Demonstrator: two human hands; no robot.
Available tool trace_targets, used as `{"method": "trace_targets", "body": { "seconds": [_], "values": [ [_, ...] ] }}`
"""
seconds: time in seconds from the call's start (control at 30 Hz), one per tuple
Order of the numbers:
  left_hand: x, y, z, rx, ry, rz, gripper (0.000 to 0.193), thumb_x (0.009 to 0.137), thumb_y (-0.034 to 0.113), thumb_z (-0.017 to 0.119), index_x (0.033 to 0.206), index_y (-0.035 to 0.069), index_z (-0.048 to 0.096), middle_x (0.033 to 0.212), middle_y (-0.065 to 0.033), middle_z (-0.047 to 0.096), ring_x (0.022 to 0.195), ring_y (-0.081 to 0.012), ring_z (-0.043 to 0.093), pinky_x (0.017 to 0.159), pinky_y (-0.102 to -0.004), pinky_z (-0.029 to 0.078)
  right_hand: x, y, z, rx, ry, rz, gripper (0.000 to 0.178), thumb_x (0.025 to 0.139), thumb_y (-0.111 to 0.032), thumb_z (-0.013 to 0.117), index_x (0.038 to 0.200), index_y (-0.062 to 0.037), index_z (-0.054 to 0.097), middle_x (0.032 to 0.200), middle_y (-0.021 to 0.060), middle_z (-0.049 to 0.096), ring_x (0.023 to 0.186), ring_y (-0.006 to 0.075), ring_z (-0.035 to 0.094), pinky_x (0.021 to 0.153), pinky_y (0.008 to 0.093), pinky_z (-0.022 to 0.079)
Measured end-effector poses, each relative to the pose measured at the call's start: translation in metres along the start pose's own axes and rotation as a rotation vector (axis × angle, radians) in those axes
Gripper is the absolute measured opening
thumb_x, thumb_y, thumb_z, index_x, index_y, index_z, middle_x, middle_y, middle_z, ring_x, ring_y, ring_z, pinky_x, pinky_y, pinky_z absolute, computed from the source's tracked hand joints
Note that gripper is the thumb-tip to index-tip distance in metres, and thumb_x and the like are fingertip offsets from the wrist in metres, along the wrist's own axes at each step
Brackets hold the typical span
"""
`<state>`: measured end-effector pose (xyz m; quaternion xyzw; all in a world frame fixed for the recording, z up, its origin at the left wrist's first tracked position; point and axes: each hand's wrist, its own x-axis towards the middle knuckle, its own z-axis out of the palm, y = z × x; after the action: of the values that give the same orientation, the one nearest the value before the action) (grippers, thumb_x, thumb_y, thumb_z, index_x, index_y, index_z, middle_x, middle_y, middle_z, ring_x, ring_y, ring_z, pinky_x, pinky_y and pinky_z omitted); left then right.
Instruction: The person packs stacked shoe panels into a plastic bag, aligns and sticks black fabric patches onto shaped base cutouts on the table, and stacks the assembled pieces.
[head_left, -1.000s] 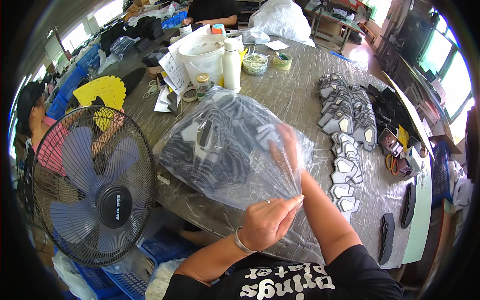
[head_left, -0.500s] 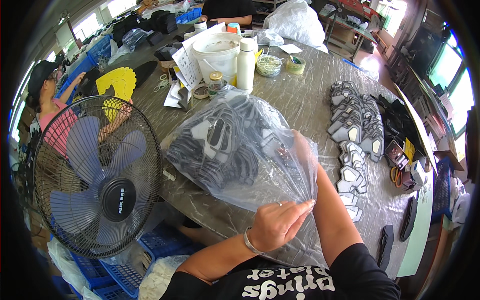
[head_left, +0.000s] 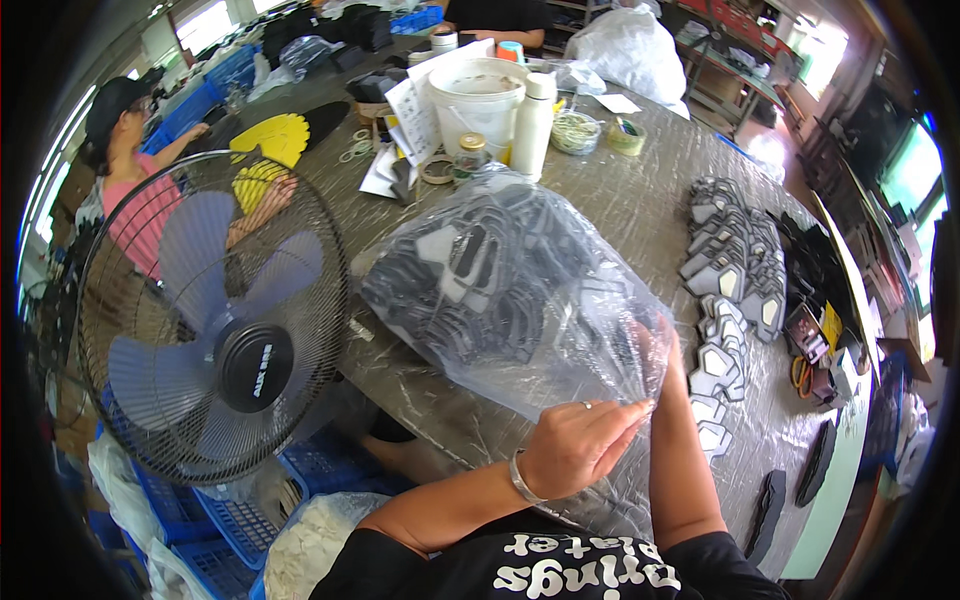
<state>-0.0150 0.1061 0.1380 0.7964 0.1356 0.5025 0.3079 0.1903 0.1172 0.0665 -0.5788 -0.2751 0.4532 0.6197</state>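
Observation:
A clear plastic bag (head_left: 560, 350) lies on the table before me, filled with stacks of grey-and-black layered cut pieces (head_left: 480, 265). My left hand (head_left: 580, 445), with a ring and a bracelet, is closed in a pinch on the gathered near edge of the bag. My right hand (head_left: 655, 340) is at the bag's right end, seen only dimly through the film, so its fingers are not clear. Right of the bag, more of the same pieces (head_left: 718, 250) lie in overlapping rows.
A large fan (head_left: 215, 320) stands at the left, close to the table edge. Beyond the bag are a white bucket (head_left: 475, 105), a bottle (head_left: 533, 125), a jar (head_left: 470, 155) and tape (head_left: 626, 137). A person in pink (head_left: 140, 215) handles yellow sheets. Blue baskets (head_left: 235, 540) sit below.
The whole view has shifted, so the scene sits further right and lower. My right hand has drawn back slightly toward the bag's near right edge. My left hand keeps its pinch.

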Motion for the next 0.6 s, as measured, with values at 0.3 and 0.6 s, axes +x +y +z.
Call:
{"method": "trace_targets", "body": {
  "seconds": [0.3,0.6],
  "values": [
    [0.009,0.007,-0.006,0.082,0.074,0.019,0.021,0.083,-0.001,0.07,0.104,-0.001,0.067,0.07,-0.0083,0.063,0.056,-0.0222,0.062,0.051,-0.0333,0.048,-0.024,-0.067,0.1,-0.891,-0.115,-0.386,0.047,0.084,-0.029,0.073,0.116,0.0041,0.062,0.09,0.0155,0.071,0.084,0.0198,0.066,0.077,0.0358,0.052],
    [0.013,0.01,-0.004,0.045,0.091,0.06,0.024,0.084,-0.001,0.069,0.108,0.0,0.067,0.075,-0.0097,0.066,0.058,-0.0229,0.062,0.052,-0.0326,0.048,0.071,-0.009,0.178,-0.878,0.029,-0.623,0.07,0.085,-0.033,0.072,0.135,0.006,0.043,0.112,0.0254,0.064,0.089,0.0301,0.07,0.079,0.0362,0.054]
  ]
}}
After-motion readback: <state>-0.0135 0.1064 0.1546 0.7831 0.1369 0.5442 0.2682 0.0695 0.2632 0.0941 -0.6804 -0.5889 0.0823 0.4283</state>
